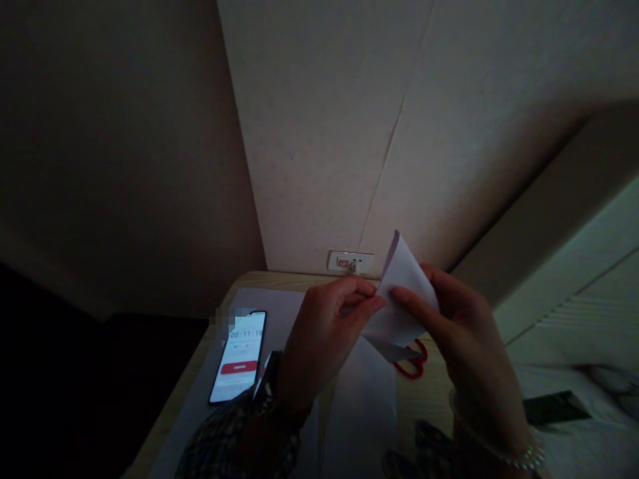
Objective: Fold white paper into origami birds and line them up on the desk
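Note:
A folded white paper (407, 286) is held up above the table, its pointed tip upward. My left hand (332, 326) pinches its left edge between thumb and fingers. My right hand (459, 332) grips the right side, thumb on the near face and the other fingers partly hidden behind it. Red-handled scissors (413, 362) lie on the table below the paper, mostly hidden. Flat white paper (362, 406) lies under my hands. To the left, a lit phone (240, 359) showing a timer rests on another white sheet (194, 406).
The wooden table (424, 399) meets the wall, where a socket plate (350, 261) has something plugged in. A dark green object (556, 407) lies on a pale surface at the right.

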A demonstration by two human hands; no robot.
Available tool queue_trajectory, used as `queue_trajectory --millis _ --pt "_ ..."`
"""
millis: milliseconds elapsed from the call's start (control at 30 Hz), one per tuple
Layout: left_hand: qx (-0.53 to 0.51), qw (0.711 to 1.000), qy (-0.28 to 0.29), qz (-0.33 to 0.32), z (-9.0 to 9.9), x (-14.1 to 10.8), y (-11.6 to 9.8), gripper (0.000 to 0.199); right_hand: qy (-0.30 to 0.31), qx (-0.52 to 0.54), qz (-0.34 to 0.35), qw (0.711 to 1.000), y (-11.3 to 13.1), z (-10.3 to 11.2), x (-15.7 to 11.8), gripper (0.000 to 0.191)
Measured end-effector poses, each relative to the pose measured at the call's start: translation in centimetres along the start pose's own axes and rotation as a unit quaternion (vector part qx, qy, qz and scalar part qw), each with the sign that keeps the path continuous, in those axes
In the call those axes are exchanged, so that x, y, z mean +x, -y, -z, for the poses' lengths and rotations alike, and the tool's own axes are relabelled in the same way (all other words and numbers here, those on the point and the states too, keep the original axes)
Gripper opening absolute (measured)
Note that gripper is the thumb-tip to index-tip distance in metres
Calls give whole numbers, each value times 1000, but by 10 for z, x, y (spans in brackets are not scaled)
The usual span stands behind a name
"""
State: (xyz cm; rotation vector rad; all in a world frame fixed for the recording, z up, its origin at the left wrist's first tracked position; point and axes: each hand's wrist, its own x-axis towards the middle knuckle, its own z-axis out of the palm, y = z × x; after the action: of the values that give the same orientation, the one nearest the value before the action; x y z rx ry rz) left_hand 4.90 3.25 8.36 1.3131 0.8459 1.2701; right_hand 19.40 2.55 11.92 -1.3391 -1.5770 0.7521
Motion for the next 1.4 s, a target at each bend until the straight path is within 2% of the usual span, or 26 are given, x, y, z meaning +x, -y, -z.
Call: queue_trajectory --millis 1400 --pt "11 1000 -5 -9 0 -1 -2 6 2 0 -7 1000 0 0 -1 20"
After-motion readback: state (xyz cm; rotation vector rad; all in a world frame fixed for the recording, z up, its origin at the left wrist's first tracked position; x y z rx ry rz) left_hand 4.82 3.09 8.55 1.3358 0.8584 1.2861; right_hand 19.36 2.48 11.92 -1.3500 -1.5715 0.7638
